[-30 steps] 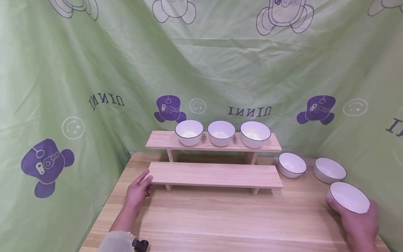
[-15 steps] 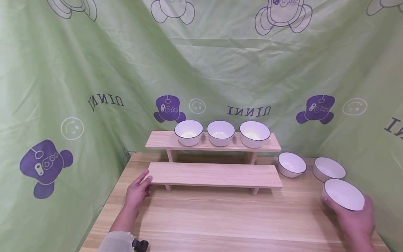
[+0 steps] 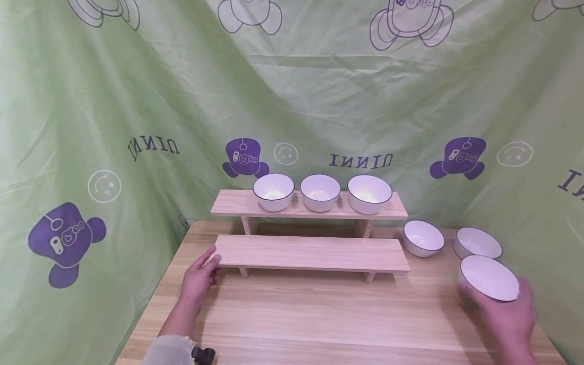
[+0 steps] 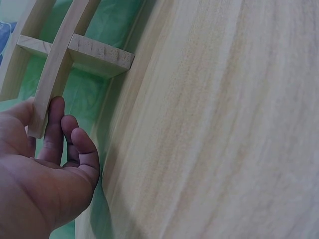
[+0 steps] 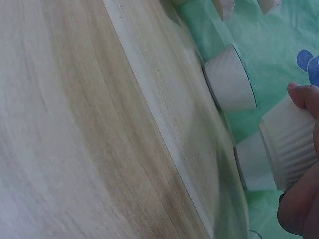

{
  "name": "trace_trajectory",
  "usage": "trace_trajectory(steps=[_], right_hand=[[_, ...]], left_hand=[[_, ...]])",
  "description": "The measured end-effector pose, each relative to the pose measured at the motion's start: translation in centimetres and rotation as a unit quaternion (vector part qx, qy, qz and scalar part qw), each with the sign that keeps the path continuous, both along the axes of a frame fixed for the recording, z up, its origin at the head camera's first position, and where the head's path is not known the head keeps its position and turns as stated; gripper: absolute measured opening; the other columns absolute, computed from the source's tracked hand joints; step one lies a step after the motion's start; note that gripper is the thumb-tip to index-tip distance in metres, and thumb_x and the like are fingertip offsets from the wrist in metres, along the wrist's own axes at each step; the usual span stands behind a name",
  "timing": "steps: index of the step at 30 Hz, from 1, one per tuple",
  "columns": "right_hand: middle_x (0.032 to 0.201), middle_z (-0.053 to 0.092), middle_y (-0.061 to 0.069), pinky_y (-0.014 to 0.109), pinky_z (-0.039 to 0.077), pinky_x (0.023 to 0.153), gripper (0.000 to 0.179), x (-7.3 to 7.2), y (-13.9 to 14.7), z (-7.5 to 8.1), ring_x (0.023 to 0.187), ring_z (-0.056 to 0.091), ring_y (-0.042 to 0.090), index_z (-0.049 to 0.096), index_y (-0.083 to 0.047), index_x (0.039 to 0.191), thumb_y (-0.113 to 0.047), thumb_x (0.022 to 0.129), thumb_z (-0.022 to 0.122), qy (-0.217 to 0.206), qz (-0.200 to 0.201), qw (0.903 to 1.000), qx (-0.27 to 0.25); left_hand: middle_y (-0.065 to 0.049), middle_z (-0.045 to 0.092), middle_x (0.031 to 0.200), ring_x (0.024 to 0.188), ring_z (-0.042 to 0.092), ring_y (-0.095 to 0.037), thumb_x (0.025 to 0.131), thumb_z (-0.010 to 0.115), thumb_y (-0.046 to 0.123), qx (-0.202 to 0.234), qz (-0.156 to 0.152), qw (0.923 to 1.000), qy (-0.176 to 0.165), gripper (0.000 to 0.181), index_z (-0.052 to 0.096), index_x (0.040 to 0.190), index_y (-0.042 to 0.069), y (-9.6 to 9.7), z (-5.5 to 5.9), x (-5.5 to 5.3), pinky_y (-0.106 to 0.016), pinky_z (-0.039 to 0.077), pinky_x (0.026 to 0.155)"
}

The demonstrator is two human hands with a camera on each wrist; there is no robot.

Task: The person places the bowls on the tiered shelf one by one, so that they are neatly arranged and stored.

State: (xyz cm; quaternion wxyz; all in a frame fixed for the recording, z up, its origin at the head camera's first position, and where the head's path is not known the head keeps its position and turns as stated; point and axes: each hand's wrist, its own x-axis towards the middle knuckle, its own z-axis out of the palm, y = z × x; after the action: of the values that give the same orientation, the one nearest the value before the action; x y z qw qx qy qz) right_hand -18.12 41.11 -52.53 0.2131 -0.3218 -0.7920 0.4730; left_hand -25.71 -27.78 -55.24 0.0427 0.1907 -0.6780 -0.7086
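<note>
My right hand [image 3: 508, 312] grips a white bowl [image 3: 489, 278] with a dark rim, its thumb and fingers on opposite sides. The right wrist view shows the ribbed wall of this held bowl [image 5: 294, 139], raised above the tabletop. My left hand [image 3: 198, 279] pinches the left end of the lower board [image 3: 310, 252] of a two-step wooden shelf. In the left wrist view that hand [image 4: 55, 164] has the thumb on one face of the board end [image 4: 41, 112] and fingers on the other.
Three white bowls stand in a row on the upper board [image 3: 237, 202], the rightmost bowl [image 3: 369, 195] near its end. On the table [image 3: 319, 314], right of the shelf, stand a bowl [image 3: 423, 239] and another bowl [image 3: 476, 243]. A green curtain [image 3: 310, 101] hangs behind.
My right hand has carried its bowl left and slightly toward the back, so it now overlaps the rear right bowl in the head view. My left hand has stayed on the shelf.
</note>
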Motion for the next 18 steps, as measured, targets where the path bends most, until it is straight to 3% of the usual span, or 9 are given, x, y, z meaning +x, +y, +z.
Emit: trace_trajectory(steps=[10, 18], right_hand=[[0.163, 0.033, 0.012, 0.038, 0.023, 0.124, 0.121, 0.0, -1.1, 0.3, 0.145, 0.031, 0.027, 0.021, -0.03, 0.165, -0.031, 0.072, 0.098, 0.016, 0.019, 0.9996, -0.013], [0.172, 0.016, 0.013, 0.047, 0.013, 0.127, 0.129, 0.3, -1.8, 1.0, 0.155, 0.018, 0.034, 0.007, -0.024, 0.168, -0.032, 0.074, 0.096, 0.006, 0.047, 0.9987, -0.016]], left_hand=[[0.004, 0.072, 0.086, 0.087, 0.066, -0.014, 0.092, 0.079, 0.044, -0.007, 0.003, 1.0, -0.004, 0.068, 0.055, 0.152, 0.023, 0.1, 0.3, 0.3, -0.026, 0.058, 0.073], [0.005, 0.072, 0.087, 0.085, 0.066, -0.011, 0.092, 0.079, 0.045, -0.004, -0.001, 1.0, -0.004, 0.069, 0.054, 0.152, 0.024, 0.0, 0.2, 0.2, -0.025, 0.058, 0.072]])
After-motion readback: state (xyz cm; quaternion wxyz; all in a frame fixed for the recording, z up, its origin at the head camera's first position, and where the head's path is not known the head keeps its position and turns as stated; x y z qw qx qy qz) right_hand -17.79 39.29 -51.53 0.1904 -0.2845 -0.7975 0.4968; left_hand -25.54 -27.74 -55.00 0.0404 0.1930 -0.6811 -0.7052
